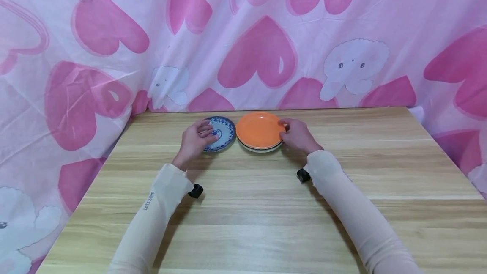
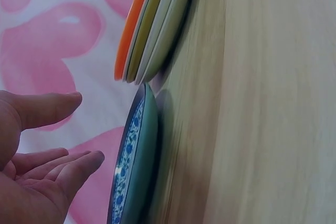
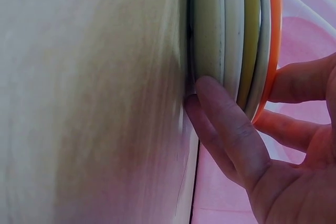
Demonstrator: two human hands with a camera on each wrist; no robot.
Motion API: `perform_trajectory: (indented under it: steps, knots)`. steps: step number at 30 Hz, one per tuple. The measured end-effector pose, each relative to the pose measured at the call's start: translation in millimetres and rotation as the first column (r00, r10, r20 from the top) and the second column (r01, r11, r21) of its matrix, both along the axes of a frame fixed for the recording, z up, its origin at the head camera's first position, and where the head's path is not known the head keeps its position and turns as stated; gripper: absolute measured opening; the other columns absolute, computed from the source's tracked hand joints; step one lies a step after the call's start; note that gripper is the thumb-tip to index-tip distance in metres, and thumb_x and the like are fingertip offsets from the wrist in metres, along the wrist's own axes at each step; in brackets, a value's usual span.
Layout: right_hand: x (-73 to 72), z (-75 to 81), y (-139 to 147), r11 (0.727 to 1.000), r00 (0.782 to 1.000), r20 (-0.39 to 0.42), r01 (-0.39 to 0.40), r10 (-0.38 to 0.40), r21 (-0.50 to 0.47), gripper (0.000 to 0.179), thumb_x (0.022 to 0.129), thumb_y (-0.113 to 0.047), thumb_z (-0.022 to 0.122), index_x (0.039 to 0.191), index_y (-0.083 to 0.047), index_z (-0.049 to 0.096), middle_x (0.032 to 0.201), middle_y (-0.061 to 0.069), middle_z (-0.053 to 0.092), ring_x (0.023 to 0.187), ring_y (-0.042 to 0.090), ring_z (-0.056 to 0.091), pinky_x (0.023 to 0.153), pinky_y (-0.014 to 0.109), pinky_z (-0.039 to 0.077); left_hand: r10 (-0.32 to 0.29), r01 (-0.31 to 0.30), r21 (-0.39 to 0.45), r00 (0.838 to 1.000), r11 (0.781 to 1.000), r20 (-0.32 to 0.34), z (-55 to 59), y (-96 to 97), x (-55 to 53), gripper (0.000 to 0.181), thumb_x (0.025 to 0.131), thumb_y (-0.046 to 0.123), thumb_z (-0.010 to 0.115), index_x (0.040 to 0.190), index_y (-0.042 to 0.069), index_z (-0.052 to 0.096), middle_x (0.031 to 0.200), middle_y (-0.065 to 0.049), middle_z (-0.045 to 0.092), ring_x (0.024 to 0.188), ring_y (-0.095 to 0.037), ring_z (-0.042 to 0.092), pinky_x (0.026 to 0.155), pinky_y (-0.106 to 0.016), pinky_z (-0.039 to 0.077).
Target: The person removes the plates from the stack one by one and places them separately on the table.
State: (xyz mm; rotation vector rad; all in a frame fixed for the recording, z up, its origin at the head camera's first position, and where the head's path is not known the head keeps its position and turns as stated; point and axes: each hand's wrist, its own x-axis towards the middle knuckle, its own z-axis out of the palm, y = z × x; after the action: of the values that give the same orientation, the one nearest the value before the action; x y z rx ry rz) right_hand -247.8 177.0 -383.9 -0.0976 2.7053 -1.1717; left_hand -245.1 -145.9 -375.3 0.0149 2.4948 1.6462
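Observation:
In the head view a blue-and-white patterned plate (image 1: 225,132) lies on the table. My left hand (image 1: 195,138) hovers over its left part, fingers spread and holding nothing. The left wrist view shows the thumb and fingers apart above the plate's patterned rim (image 2: 126,171). Just right of it stands a stack of several plates with an orange plate (image 1: 260,130) on top. My right hand (image 1: 298,135) grips the stack's right edge. In the right wrist view some fingers touch the orange rim, while others reach the lowest pale plate (image 3: 207,35) near the tabletop.
The wood-grain table (image 1: 258,215) reaches toward me and to both sides. Behind it hangs a pink curtain (image 1: 243,45) with hearts and cartoon animals, close to the plates. A small black device (image 1: 195,191) sits at the left wrist, another (image 1: 303,175) at the right.

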Motion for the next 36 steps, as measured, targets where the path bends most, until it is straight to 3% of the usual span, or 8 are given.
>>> perform_trajectory:
  steps: [12,18,27,32,36]
  knots:
    - [1.7,-1.1,0,1.000,1.000,-0.012,-0.007,0.006,-0.016,0.049,0.096,-0.009,0.055,0.144,-0.005,0.051,0.125,0.021,0.063,0.091,0.024,0.064,0.074,0.024,0.057,-0.074,0.074,0.051,0.997,0.996,-0.005,-7.0,27.2,2.2,0.060,0.090,0.005,0.073,0.143,-0.003,0.048,0.143,-0.023,0.057,0.132,-0.033,0.058,0.110,-0.038,0.051]
    - [2.2,-0.1,0,1.000,1.000,0.006,-0.005,0.005,-0.019,0.049,0.097,-0.010,0.055,0.145,-0.006,0.049,0.127,0.019,0.062,0.094,0.024,0.063,0.076,0.024,0.057,-0.071,0.070,0.100,0.997,0.993,0.008,-7.8,35.7,0.9,0.061,0.088,0.002,0.073,0.143,-0.005,0.047,0.143,-0.024,0.057,0.132,-0.034,0.058,0.109,-0.038,0.051]
    - [1.3,1.1,0,1.000,1.000,0.009,0.008,-0.008,-0.027,0.050,0.097,-0.010,0.055,0.146,-0.007,0.049,0.129,0.018,0.061,0.094,0.025,0.062,0.074,0.024,0.057,-0.079,0.077,0.072,0.997,0.994,0.022,-7.2,43.4,-0.9,0.061,0.087,0.003,0.074,0.142,-0.002,0.049,0.142,-0.020,0.058,0.132,-0.031,0.059,0.109,-0.036,0.052]
    - [1.6,0.4,1,1.000,1.000,0.020,0.006,-0.005,-0.026,0.049,0.097,-0.011,0.054,0.146,-0.008,0.049,0.130,0.018,0.060,0.094,0.024,0.063,0.076,0.024,0.057,-0.096,0.096,0.013,0.995,0.995,0.024,-8.2,50.0,-0.9,0.058,0.087,0.007,0.075,0.139,0.000,0.053,0.142,-0.019,0.059,0.132,-0.031,0.059,0.110,-0.037,0.051]
    - [1.1,-0.6,1,1.000,1.000,0.008,0.005,-0.005,-0.030,0.049,0.097,-0.011,0.054,0.145,-0.008,0.049,0.130,0.018,0.060,0.094,0.024,0.062,0.076,0.025,0.056,-0.074,0.075,-0.037,0.997,0.996,0.031,-6.4,55.1,-0.9,0.052,0.089,0.012,0.075,0.136,0.003,0.057,0.140,-0.016,0.061,0.131,-0.029,0.060,0.111,-0.037,0.050]
